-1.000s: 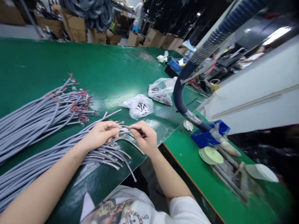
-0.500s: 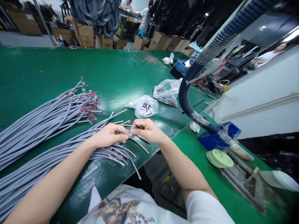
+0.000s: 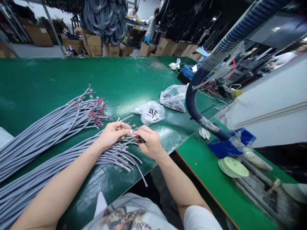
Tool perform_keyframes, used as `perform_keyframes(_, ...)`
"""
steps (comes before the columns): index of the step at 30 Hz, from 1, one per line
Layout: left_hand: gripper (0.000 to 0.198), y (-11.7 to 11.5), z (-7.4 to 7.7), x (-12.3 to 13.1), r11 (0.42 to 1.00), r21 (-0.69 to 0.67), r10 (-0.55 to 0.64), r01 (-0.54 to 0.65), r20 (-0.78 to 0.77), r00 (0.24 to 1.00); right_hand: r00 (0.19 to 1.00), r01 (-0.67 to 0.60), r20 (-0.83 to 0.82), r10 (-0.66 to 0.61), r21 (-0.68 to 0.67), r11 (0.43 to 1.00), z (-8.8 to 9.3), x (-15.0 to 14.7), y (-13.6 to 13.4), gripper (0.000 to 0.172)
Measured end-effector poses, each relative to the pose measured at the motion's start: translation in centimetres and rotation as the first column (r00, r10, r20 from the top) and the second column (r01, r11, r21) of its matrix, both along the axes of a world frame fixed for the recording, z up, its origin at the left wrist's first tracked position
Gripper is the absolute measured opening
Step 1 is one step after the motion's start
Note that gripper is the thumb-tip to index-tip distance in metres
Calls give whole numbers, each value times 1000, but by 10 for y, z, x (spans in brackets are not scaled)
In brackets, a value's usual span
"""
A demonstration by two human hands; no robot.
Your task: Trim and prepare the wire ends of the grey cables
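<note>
My left hand [image 3: 112, 134] is closed, thumb and fingers pinching the stripped end of a grey cable [image 3: 131, 131], where white wrapping and a bit of red wire show. Right beside it, my right hand [image 3: 150, 142] is closed around a small dark tool [image 3: 139, 139]; its exact kind is hard to make out. The fingertips of both hands almost meet at the cable end. Under and around them lies a bundle of grey cables [image 3: 79, 158] with whitish stripped ends. Farther left is a second grey bundle [image 3: 51, 123], its ends fanned into red and blue wires.
Two clear plastic bags, one with black-and-white small parts [image 3: 153, 115] and one with dark parts [image 3: 174, 101], lie beyond my hands. A ribbed black hose [image 3: 192, 97] curves down at the right to a blue tray [image 3: 217, 147]. A pale green round container [image 3: 233, 167] stands near it.
My right hand has turned and come slightly down, and the dark tool now points toward the cable end below my fingers. My left hand keeps its pinch. The view has shifted a little.
</note>
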State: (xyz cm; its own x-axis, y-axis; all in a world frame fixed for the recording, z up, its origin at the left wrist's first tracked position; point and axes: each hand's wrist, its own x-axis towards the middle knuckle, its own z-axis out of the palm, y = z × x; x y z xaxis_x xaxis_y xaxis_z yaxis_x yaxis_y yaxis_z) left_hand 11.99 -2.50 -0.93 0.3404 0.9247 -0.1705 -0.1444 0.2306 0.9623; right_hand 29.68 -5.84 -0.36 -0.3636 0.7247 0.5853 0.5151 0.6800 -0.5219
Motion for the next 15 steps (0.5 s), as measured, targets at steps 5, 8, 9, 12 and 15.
perform_keyframes(5,18,-6,0,0,975,59,-200,213,-177,964,996,49,70,-47,-26,998,13,12,10,13)
perform_keyframes(8,27,-5,6,-8,961,34,-267,274,-138,954,994,85,-59,-97,-177,980,9,15,27,21)
perform_keyframes(9,31,-3,8,-10,966,26,-253,258,-109,961,988,92,-100,-116,-219,971,6,15,32,23)
perform_keyframes(12,40,3,13,-16,991,6,-133,133,-27,991,977,99,-156,-143,-262,960,-2,14,37,22)
perform_keyframes(15,40,7,12,-16,1000,13,-4,4,-15,1000,979,130,-129,-158,-201,971,-5,9,26,23)
